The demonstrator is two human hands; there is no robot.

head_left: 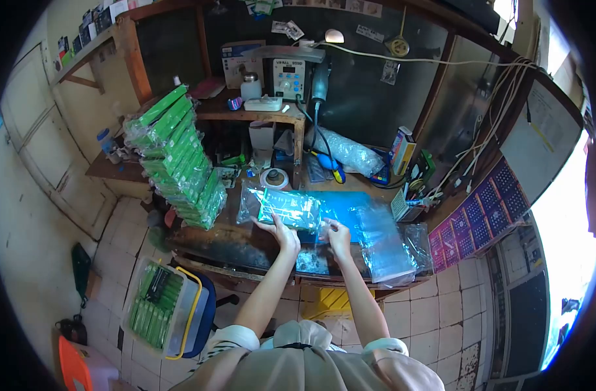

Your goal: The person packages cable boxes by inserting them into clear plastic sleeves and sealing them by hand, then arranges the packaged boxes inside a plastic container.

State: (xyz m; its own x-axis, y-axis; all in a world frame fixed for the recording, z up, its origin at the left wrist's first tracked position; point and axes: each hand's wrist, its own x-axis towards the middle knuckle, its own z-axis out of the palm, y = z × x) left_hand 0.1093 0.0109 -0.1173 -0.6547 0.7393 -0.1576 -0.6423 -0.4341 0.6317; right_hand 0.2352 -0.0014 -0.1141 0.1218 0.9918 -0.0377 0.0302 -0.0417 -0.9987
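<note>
Fingers of the left hand hold the green box by its near edge, thumb on top, at the left end of the blue mat. Right-hand fingers curl over the mat beside the box's loose film; whether they pinch it, I cannot tell. A sharp tug could tear the film or jerk the box from that one-sided hold. Left of the mat, a bump might topple the leaning stack of wrapped boxes. Glare blurs the box's print; its underside is hidden.
</note>
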